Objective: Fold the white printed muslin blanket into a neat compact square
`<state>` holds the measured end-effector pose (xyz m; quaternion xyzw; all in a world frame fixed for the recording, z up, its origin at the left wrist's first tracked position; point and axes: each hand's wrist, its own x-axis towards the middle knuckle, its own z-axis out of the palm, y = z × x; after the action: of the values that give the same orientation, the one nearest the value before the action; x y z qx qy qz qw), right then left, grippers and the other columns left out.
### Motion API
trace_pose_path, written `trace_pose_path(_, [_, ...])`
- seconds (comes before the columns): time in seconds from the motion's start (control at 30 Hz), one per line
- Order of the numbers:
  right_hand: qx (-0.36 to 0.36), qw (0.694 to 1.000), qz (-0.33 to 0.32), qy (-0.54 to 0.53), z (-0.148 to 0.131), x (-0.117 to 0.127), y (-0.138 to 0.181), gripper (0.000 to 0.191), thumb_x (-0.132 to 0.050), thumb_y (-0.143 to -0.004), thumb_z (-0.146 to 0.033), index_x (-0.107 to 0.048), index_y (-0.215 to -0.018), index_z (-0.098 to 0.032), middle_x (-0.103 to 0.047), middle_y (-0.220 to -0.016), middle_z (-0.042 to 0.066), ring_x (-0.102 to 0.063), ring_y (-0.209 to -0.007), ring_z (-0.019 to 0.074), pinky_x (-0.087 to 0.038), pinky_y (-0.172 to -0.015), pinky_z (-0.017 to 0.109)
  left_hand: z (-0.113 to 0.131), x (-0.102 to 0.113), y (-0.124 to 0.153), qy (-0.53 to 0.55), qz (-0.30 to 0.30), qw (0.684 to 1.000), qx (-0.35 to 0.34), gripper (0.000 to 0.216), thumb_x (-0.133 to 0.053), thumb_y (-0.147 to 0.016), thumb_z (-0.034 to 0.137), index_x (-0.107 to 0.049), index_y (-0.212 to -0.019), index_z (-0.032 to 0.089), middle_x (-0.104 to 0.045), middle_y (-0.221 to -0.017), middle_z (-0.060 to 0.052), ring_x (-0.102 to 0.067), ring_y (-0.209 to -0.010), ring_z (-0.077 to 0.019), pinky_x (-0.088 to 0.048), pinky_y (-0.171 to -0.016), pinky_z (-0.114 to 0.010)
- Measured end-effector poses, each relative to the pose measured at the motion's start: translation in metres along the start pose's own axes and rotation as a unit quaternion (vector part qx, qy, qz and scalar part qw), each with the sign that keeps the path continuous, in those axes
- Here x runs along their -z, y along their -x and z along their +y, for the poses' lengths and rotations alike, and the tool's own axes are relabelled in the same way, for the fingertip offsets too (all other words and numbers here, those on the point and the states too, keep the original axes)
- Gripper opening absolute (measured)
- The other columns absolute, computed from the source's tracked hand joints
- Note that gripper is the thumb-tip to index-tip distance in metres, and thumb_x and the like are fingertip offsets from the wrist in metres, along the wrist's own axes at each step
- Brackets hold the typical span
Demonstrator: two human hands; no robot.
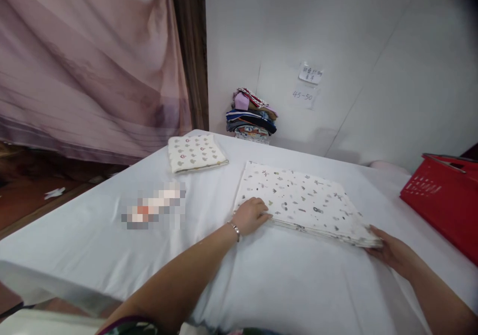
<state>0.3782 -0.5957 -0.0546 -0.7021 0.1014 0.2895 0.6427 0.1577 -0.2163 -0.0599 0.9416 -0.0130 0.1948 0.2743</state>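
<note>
A white folded cloth [295,195] printed with small grey, green and black motifs lies in several layers before me. My left hand [252,216], with a bracelet at its wrist, rests on the near left corner. Its bent fingers lie over the top layer, and its thumb points along the near edge. At the near right corner my right hand [388,249] is closed on the layers, thumb above and fingers beneath, partly hidden by the cloth. A smaller folded cream cloth [196,152] with a leaf-like print lies farther back on the left.
White fabric covers the table [291,280]. A red basket [440,195] stands at the right edge. Behind the table, a stack of folded clothes [252,118] is against the wall. Left of centre is a pixelated item [153,208]. A pink curtain [93,66] hangs at left.
</note>
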Motion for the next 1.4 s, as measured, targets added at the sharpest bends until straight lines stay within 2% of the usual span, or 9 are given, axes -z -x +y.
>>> trace_pose_path(0.2, [-0.014, 0.999, -0.038, 0.011, -0.012, 0.006, -0.003, 0.019, -0.056, -0.082, -0.025, -0.060, -0.098, -0.015, -0.070, -0.090, 0.011, -0.067, -0.083, 0.0245, -0.057, -0.065, 0.031, 0.005, 0.016, -0.014, 0.133, 0.045, 0.981, 0.137, 0.025, -0.050, -0.082, 0.041, -0.066, -0.090, 0.023, -0.063, -0.098, -0.002, -0.058, -0.086, -0.0172, -0.046, -0.077, -0.031])
trace_pose_path(0.4, [-0.019, 0.997, -0.071, -0.001, -0.023, 0.005, -0.012, 0.019, -0.054, -0.081, -0.028, -0.063, -0.092, -0.016, -0.071, -0.088, 0.011, -0.066, -0.087, 0.0242, -0.055, -0.074, 0.030, 0.022, 0.013, -0.072, 0.281, -0.004, 0.932, 0.228, 0.039, -0.047, -0.081, 0.050, -0.065, -0.099, 0.021, -0.066, -0.102, -0.006, -0.058, -0.096, -0.0247, -0.045, -0.087, -0.037])
trace_pose_path(0.63, [-0.049, 0.992, -0.112, 0.002, -0.031, 0.004, -0.023, 0.039, -0.050, -0.083, -0.046, -0.058, -0.108, -0.017, -0.069, -0.097, 0.012, -0.066, -0.089, 0.0263, -0.054, -0.077, 0.034, 0.035, -0.046, -0.154, 0.258, -0.012, 0.934, 0.248, 0.044, -0.053, -0.078, 0.038, -0.054, -0.117, 0.018, -0.042, -0.139, -0.011, -0.032, -0.131, -0.0293, -0.019, -0.111, -0.041])
trace_pose_path(0.73, [-0.048, 0.992, -0.115, 0.007, -0.035, 0.003, -0.033, 0.048, -0.046, -0.083, -0.054, -0.055, -0.112, -0.018, -0.068, -0.100, 0.014, -0.066, -0.087, 0.0267, -0.054, -0.074, 0.036, 0.037, -0.075, -0.181, 0.250, 0.004, 0.934, 0.256, 0.053, -0.051, -0.078, 0.037, -0.045, -0.126, 0.015, -0.022, -0.149, -0.011, -0.013, -0.139, -0.0256, -0.007, -0.114, -0.036])
trace_pose_path(0.83, [-0.066, 0.988, -0.138, 0.003, -0.040, -0.001, -0.040, 0.053, -0.043, -0.082, -0.057, -0.056, -0.112, -0.016, -0.068, -0.098, 0.015, -0.067, -0.086, 0.0275, -0.053, -0.073, 0.037, 0.034, -0.094, -0.202, 0.244, 0.021, 0.933, 0.265, 0.060, -0.043, -0.082, 0.042, -0.036, -0.133, 0.011, -0.009, -0.152, -0.012, -0.007, -0.140, -0.0241, -0.006, -0.114, -0.035])
trace_pose_path(0.93, [-0.074, 0.984, -0.159, 0.027, -0.044, -0.010, -0.042, 0.053, -0.045, -0.080, -0.058, -0.058, -0.110, -0.016, -0.069, -0.094, 0.015, -0.066, -0.086, 0.0280, -0.053, -0.075, 0.038, 0.027, -0.107, -0.212, 0.220, 0.057, 0.935, 0.271, 0.064, -0.038, -0.083, 0.045, -0.030, -0.137, 0.010, -0.006, -0.153, -0.012, 0.000, -0.140, -0.0239, 0.002, -0.114, -0.035])
trace_pose_path(1.03, [-0.057, 0.987, -0.143, 0.052, -0.045, -0.019, -0.041, 0.046, -0.051, -0.077, -0.053, -0.062, -0.105, -0.018, -0.070, -0.090, 0.014, -0.066, -0.086, 0.0286, -0.053, -0.074, 0.037, 0.019, -0.116, -0.212, 0.195, 0.049, 0.935, 0.291, 0.067, -0.038, -0.082, 0.046, -0.025, -0.139, 0.012, -0.005, -0.153, -0.011, 0.008, -0.140, -0.0220, 0.011, -0.112, -0.037])
trace_pose_path(1.27, [0.052, 0.994, -0.085, 0.046, -0.060, -0.033, -0.035, 0.044, -0.058, -0.068, -0.044, -0.059, -0.108, -0.027, -0.070, -0.092, 0.009, -0.065, -0.088, 0.0308, -0.054, -0.073, 0.039, 0.016, -0.125, -0.209, 0.225, 0.043, 0.928, 0.294, 0.071, -0.040, -0.080, 0.049, -0.025, -0.139, 0.011, -0.007, -0.152, -0.012, 0.013, -0.139, -0.0186, 0.018, -0.109, -0.037])
trace_pose_path(1.4, [0.130, 0.986, -0.070, 0.083, -0.085, -0.050, -0.027, 0.047, -0.060, -0.066, -0.046, -0.057, -0.109, -0.027, -0.069, -0.093, 0.007, -0.063, -0.093, 0.0311, -0.054, -0.075, 0.038, 0.014, -0.118, -0.218, 0.362, 0.082, 0.875, 0.310, 0.062, -0.046, -0.080, 0.045, -0.034, -0.135, 0.019, -0.011, -0.153, -0.006, 0.010, -0.140, -0.0202, 0.014, -0.111, -0.039])
